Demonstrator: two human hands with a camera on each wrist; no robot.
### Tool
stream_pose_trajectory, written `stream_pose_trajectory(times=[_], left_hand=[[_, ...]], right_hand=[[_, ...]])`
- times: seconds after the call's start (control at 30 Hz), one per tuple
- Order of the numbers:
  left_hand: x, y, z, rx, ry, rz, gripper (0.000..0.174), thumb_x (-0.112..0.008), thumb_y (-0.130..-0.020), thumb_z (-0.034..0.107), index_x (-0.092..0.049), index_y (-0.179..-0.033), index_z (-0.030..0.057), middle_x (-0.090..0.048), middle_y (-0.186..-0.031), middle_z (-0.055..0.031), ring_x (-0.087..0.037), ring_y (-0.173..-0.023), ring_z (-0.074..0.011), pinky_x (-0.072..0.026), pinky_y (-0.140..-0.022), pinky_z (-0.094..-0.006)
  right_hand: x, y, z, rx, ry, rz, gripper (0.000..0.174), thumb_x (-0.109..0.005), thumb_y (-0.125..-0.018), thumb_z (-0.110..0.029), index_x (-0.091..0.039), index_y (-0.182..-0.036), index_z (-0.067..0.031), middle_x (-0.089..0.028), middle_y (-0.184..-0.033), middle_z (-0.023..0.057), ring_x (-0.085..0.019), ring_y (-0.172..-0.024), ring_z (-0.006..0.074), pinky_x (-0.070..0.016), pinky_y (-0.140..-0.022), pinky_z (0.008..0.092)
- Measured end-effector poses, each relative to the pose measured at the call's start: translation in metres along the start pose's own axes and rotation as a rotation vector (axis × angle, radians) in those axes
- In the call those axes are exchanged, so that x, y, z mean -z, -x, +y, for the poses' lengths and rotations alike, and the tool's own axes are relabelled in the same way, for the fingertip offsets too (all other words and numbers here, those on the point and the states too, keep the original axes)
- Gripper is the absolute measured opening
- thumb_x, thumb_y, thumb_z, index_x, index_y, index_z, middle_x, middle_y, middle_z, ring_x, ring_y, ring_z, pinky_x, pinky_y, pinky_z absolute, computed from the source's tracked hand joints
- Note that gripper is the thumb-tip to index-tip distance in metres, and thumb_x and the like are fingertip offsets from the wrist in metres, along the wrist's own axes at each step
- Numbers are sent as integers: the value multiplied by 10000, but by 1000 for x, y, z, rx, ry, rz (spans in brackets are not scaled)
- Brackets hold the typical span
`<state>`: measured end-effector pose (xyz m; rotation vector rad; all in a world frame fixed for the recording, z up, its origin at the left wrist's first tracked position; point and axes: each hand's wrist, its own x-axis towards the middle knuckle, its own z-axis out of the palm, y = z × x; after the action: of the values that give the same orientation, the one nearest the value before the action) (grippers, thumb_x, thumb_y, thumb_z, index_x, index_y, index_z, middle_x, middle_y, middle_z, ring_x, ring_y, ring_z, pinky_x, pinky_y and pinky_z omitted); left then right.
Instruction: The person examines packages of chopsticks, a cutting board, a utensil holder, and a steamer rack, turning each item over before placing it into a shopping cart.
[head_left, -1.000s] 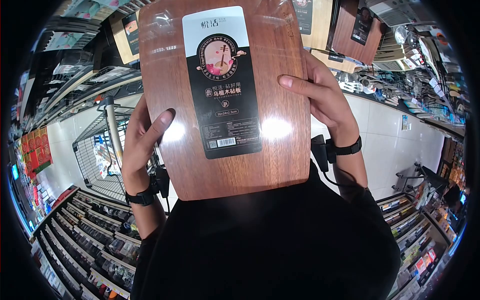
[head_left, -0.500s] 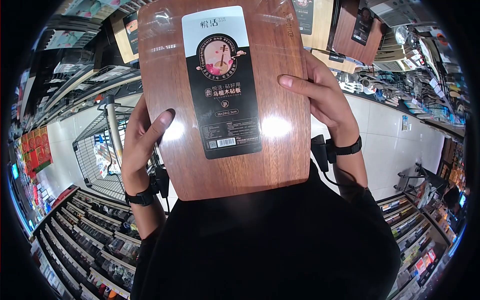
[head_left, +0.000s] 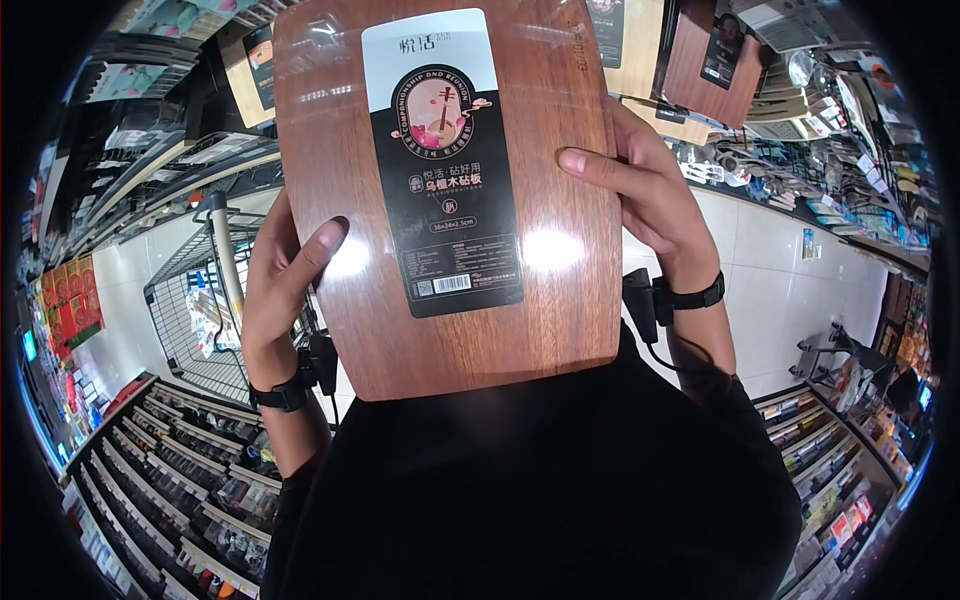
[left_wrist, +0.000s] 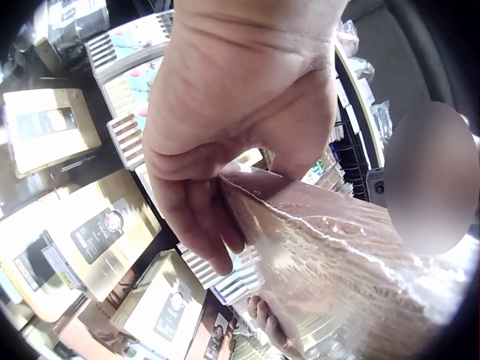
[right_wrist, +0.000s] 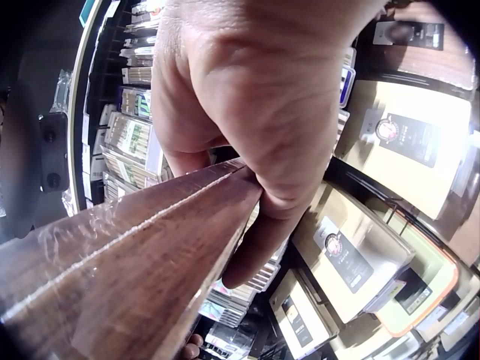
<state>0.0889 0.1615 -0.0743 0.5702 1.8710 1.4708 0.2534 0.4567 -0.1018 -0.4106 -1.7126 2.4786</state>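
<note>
Behind the fingers, shelves [head_left: 170, 480] of goods are ranged, and a pale tiled floor [head_left: 770, 290] is seen beyond the right fingers. A wire cart [head_left: 185, 300] is seen just past the left fingers. Between the two sets of fingers a dark wooden board [head_left: 560, 300], wrapped in clear film, is held upright in front of the head camera, with its face turned toward it. A black-and-white label [head_left: 450, 170] is stuck down the middle of that face, between the two thumbs and touched by neither. More boards [head_left: 715, 60] are displayed above the right fingers, well apart from them. The held board's left edge is gripped by the left hand [head_left: 275, 290]. Its thumb is laid flat on the face, and in the left wrist view the fingers [left_wrist: 191, 217] are pressed together and curled behind the back. The right edge is gripped by the right hand [head_left: 650, 200] in the same way, with the thumb stretched across the face toward the label. In the right wrist view its fingers [right_wrist: 251, 247] are pressed together against the back. A black strap [head_left: 690, 297] is worn on the right wrist, below the fingers.
</note>
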Motion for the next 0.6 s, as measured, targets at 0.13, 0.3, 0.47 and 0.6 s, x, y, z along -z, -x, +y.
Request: stream_pose_trajectory(times=[0.13,0.3,0.47,0.6], left_hand=[[0,-1,1,4,-1,1,685,-699,-870,302,-432,-1361,-93,-605,-1207,-186,-582,-1105,-218,-421,-964,-313],[-2,-2,4,6,21,-10,657,-691,-875,278,-437,-1358,-89,-603,-1203,-171,-576,-1095,-203,-419,-956,-307],[0,-4,2,9,16,-23,646,-687,-878,261,-435,-1363,-84,-598,-1211,-160,-569,-1098,-191,-413,-959,-300],[0,-4,2,-6,22,-18,650,-689,-877,260,-433,-1368,-82,-598,-1213,-164,-572,-1102,-197,-419,-956,-304]], right_hand=[[-1,-1,-2,0,-11,-3,666,-709,-869,-103,-341,-1383,107,-563,-1263,210,-580,-1187,229,-461,-1009,327],[-1,0,-4,-1,-8,0,675,-711,-866,-102,-335,-1386,108,-561,-1265,209,-576,-1192,228,-459,-1013,328],[1,0,-4,-6,-16,-5,697,-722,-853,-92,-327,-1391,110,-565,-1254,213,-586,-1178,233,-471,-999,326],[-1,0,-5,-6,-7,3,720,-740,-827,-58,-326,-1392,109,-566,-1249,214,-593,-1168,236,-483,-992,331]])
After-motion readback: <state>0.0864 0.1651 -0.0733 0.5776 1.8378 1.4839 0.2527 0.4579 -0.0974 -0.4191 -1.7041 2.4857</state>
